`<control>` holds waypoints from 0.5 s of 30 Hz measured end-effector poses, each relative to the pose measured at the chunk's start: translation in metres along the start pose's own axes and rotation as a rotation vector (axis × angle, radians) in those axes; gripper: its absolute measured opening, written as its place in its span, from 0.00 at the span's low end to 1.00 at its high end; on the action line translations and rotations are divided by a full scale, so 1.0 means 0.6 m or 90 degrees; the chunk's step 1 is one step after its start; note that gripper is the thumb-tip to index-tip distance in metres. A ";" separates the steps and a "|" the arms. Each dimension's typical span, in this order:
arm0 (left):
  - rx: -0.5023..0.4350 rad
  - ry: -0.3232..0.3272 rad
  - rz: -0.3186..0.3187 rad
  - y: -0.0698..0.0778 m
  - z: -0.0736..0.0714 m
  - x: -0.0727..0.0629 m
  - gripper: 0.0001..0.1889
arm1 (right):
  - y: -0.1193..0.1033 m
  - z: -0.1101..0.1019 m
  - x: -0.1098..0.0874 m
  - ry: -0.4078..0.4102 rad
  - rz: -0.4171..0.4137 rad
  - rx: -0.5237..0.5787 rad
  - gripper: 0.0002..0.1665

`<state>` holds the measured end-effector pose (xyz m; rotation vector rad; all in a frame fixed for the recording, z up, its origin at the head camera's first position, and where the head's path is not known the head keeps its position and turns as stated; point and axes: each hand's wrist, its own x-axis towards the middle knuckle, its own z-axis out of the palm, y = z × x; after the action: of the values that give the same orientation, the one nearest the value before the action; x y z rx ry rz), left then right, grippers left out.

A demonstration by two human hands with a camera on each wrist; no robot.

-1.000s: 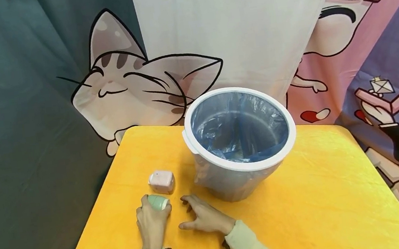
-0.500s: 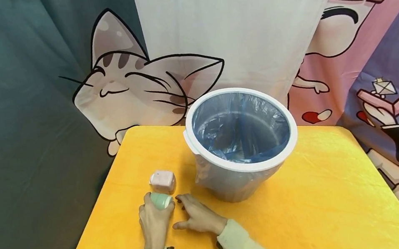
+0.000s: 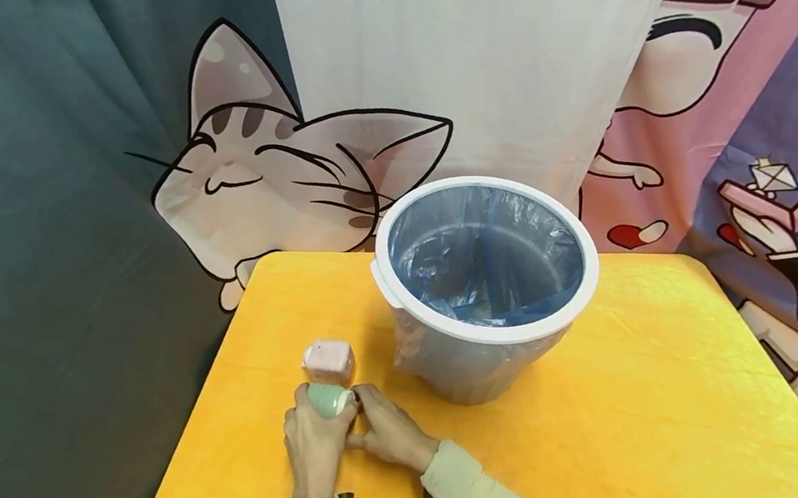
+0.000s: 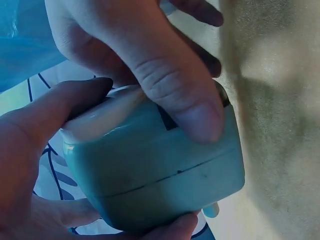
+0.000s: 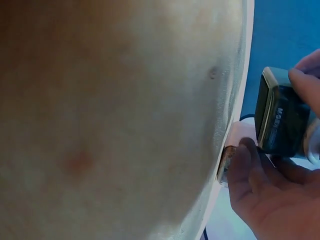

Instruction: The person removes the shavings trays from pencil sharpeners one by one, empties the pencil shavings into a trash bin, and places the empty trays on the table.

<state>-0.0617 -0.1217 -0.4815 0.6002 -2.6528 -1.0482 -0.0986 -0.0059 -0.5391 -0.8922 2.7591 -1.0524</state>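
In the head view my left hand (image 3: pixel 312 450) grips a small, rounded, boxy green device with a white end (image 3: pixel 330 401) from above. The left wrist view shows my left thumb at the white part of this green device (image 4: pixel 165 170) and other fingers under its opposite side. My right hand (image 3: pixel 391 433) is beside its white end, the thumb overlapping the device's front face in the left wrist view. In the right wrist view, the right hand's bent fingers (image 5: pixel 250 175) come right up to the dark, lettered face of the green device (image 5: pixel 285 120).
Just beyond the hands stands a pale pink, box-like object (image 3: pixel 329 361) on the yellow tabletop (image 3: pixel 619 422). To its right is a white-rimmed bin (image 3: pixel 392 288) lined with a clear bluish bag. Cartoon-printed curtains (image 3: pixel 371 34) hang behind the table.
My right hand has moved left until it meets the left hand at the green device's white end. The left hand and device have shifted slightly right in the view.
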 end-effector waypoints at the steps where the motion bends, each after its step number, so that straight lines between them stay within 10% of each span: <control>1: 0.001 0.000 0.001 0.001 0.000 0.000 0.39 | 0.000 0.001 0.000 0.009 0.003 -0.002 0.38; 15: -0.007 0.011 0.014 0.006 0.003 0.006 0.38 | 0.004 -0.004 0.006 0.065 -0.017 -0.006 0.36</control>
<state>-0.0665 -0.1196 -0.4800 0.5735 -2.6310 -1.0473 -0.1035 -0.0050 -0.5381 -0.9035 2.8452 -1.1210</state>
